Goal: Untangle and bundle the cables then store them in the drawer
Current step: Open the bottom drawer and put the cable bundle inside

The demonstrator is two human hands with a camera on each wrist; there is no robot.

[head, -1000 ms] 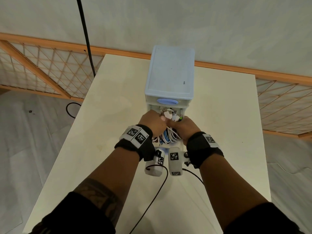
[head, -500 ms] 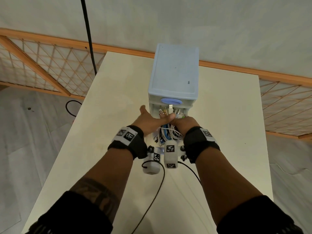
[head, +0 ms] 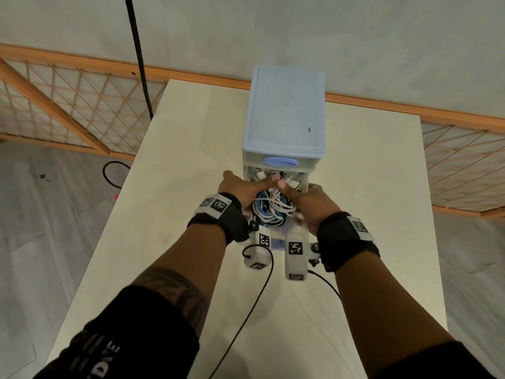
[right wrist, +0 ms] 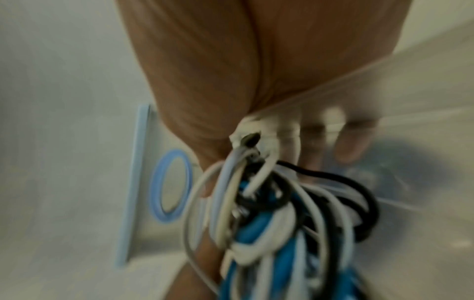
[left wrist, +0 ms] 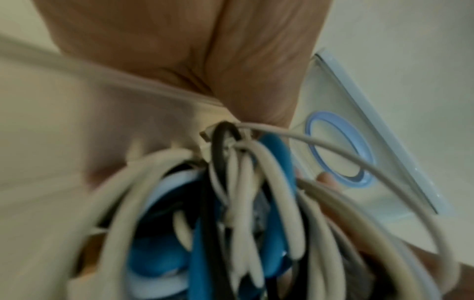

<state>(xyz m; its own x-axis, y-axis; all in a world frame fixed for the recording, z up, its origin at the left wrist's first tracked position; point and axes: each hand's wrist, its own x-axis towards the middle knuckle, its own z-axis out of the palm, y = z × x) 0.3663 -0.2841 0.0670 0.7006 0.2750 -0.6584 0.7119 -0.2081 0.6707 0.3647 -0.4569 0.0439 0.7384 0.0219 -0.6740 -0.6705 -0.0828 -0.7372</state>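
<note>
Cables (head: 270,207), white, blue and black, sit coiled in one bundle inside the pulled-out drawer (head: 304,187) of the pale blue drawer unit (head: 284,116), which stands on the cream worktop (head: 177,187). Both hands flank the bundle. The left hand (head: 240,187) lies at the bundle's left and the right hand (head: 314,199) at its right, with the two thumbs meeting over the top, close to the connector ends by the unit's face. Each grip looks curled round the coils: both wrist views, though blurred, show loops hanging directly under a palm, and the right wrist view shows fingers seen through the clear drawer wall.

What the coming move turns on is that the bundle lies straight below and between the two grips, its long axis running front to back along the drawer, towards the unit. Neither hand is clearly nearer; they are about level. Likely the bundle only needs pressing down so that no loop rides above the rim, then the drawer can slide shut.

Counted: one bundle, one open drawer, one closed drawer above it with an oval blue handle (head: 279,161), two hands. How many separate cables there are cannot be told.
</note>
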